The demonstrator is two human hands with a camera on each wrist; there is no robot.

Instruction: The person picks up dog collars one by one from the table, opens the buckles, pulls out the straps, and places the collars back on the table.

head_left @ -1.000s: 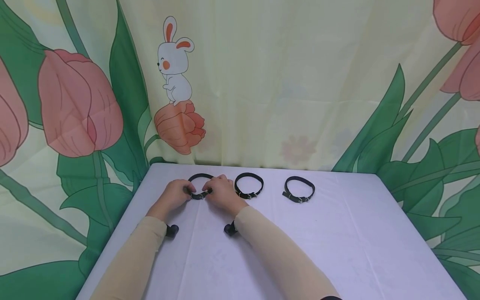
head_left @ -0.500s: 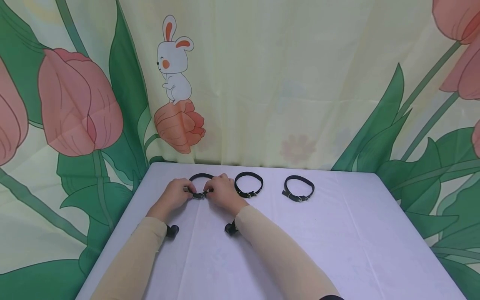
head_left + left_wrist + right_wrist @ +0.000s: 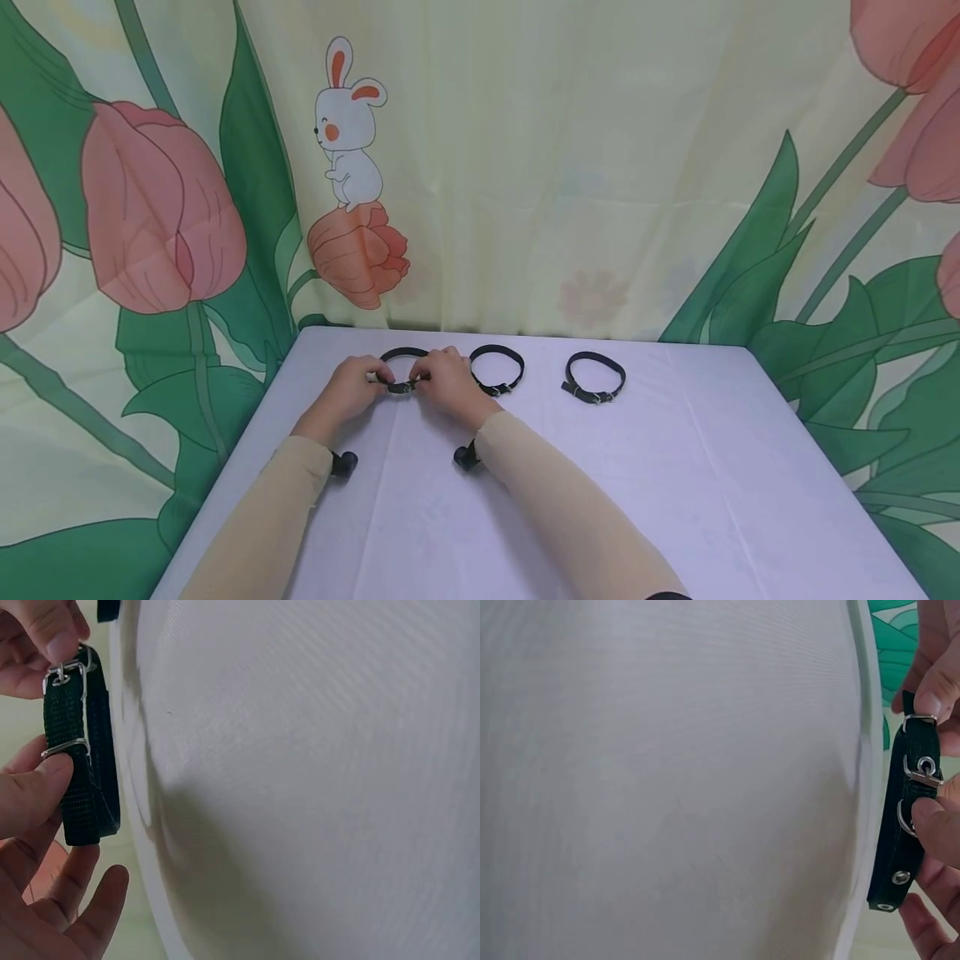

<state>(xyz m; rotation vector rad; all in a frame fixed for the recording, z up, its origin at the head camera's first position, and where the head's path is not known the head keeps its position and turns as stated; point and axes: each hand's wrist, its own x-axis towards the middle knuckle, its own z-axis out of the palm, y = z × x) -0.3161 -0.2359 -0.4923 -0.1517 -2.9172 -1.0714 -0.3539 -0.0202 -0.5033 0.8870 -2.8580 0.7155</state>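
Note:
A dark collar (image 3: 405, 352) with a metal buckle is between both hands at the table's far left, its loop fastened. My left hand (image 3: 348, 392) pinches its left front part. In the left wrist view, the left thumb (image 3: 45, 780) presses by a metal keeper, and the strap end sticks out past it. My right hand (image 3: 452, 382) pinches the strap on the buckle's other side. The right wrist view shows the right thumb (image 3: 937, 829) against the strap near the D-ring, with metal eyelets (image 3: 901, 877) below. Part of the loop is hidden behind the right hand.
Two similar buckled collars lie on the white-covered table, one (image 3: 498, 347) just right of the right hand and another (image 3: 595, 395) farther right. Behind the table's far edge hangs a curtain (image 3: 525, 208) printed with tulips and a rabbit.
Both hands keep their hold on the collar. Its buckled front shifts very slightly to the right; the other two collars stay where they lie.

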